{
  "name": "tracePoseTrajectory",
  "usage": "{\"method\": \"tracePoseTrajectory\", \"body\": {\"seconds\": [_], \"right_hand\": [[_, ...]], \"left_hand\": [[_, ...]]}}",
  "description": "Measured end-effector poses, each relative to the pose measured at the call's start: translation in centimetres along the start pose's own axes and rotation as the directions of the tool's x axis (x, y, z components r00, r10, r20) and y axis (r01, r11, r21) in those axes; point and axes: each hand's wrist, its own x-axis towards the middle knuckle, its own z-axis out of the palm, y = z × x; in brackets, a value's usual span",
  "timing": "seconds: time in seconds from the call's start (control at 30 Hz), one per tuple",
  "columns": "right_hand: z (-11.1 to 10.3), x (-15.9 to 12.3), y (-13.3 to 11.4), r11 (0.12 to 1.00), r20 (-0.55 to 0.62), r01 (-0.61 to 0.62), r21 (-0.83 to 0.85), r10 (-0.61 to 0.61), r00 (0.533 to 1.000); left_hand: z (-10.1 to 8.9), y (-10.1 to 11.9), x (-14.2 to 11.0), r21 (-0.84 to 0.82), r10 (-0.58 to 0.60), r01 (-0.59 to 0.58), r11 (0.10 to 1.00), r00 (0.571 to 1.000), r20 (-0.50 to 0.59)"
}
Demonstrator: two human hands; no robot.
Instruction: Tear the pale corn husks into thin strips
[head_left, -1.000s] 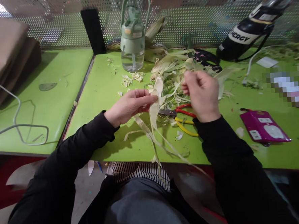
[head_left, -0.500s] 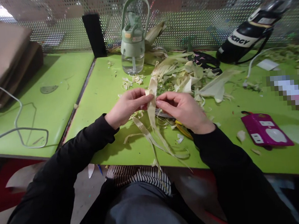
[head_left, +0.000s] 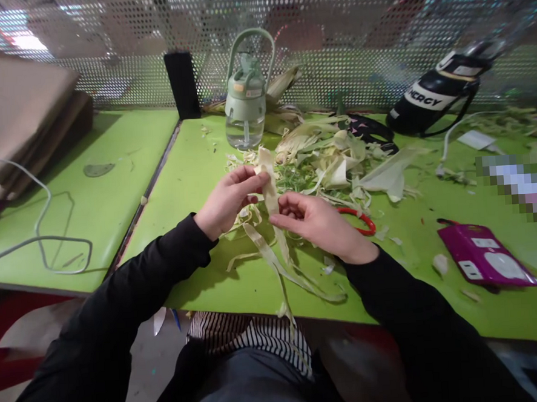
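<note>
My left hand (head_left: 231,198) pinches a pale corn husk strip (head_left: 268,186) between thumb and forefinger. The strip stands up a little above that grip and trails downward past my right hand (head_left: 323,223). The right thumb and curled fingers close on the strip lower down. More narrow husk strips (head_left: 266,249) hang across the table's front edge below the hands. Behind them lies a loose heap of corn husks (head_left: 333,154) mixed with thin green shreds. A red loop handle (head_left: 364,220) shows just beyond my right hand, its other end hidden.
On the green table (head_left: 161,232) stand a pale green water bottle (head_left: 245,105) and a tilted black bottle (head_left: 432,94). A purple packet (head_left: 488,254) lies right. Brown paper bags (head_left: 26,106) and a grey cable (head_left: 43,239) are left. A perforated screen (head_left: 128,64) closes the back.
My right hand has slid down along the husk strip, which is straighter at the left fingers. The red loop handle has come into sight. The whole view has shifted slightly.
</note>
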Motion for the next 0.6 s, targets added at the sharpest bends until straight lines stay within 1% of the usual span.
{"method": "tracePoseTrajectory", "body": {"seconds": [0.1, 0.17, 0.27, 0.33, 0.5, 0.53, 0.6], "right_hand": [[0.0, -0.1, -0.1, 0.998, 0.034, -0.036, 0.05, 0.034, 0.999], [-0.1, -0.1, -0.3, 0.996, 0.091, -0.05, 0.07, 0.044, 0.995], [-0.1, -0.2, -0.5, 0.996, 0.178, -0.062, 0.058, 0.051, 0.983], [-0.1, -0.2, -0.4, 0.997, 0.207, -0.069, 0.043, 0.058, 0.977], [-0.4, 0.1, 0.0, 0.996, 0.22, -0.082, 0.026, 0.074, 0.973], [-0.5, 0.2, 0.1, 0.997, 0.213, -0.075, -0.008, 0.075, 0.974], [-0.6, 0.4, 0.5, 0.987, 0.164, -0.039, -0.154, 0.064, 0.984]], "left_hand": [[-0.2, 0.1, 0.3, -0.034, -0.031, 0.03, 0.999, 0.999, -0.013], [-0.4, 0.2, 0.5, -0.061, -0.028, 0.026, 0.998, 0.999, -0.027], [-0.7, 0.5, 0.9, -0.087, -0.021, 0.016, 0.996, 0.999, -0.048], [-1.0, 0.6, 1.1, -0.087, -0.033, 0.028, 0.996, 0.998, -0.058], [-1.4, 1.0, 1.4, -0.086, -0.057, 0.05, 0.995, 0.995, -0.082], [-1.4, 1.1, 1.4, -0.086, -0.06, 0.053, 0.995, 0.995, -0.078], [-1.4, 1.2, 1.4, -0.077, -0.065, 0.059, 0.995, 0.995, -0.074]]}}
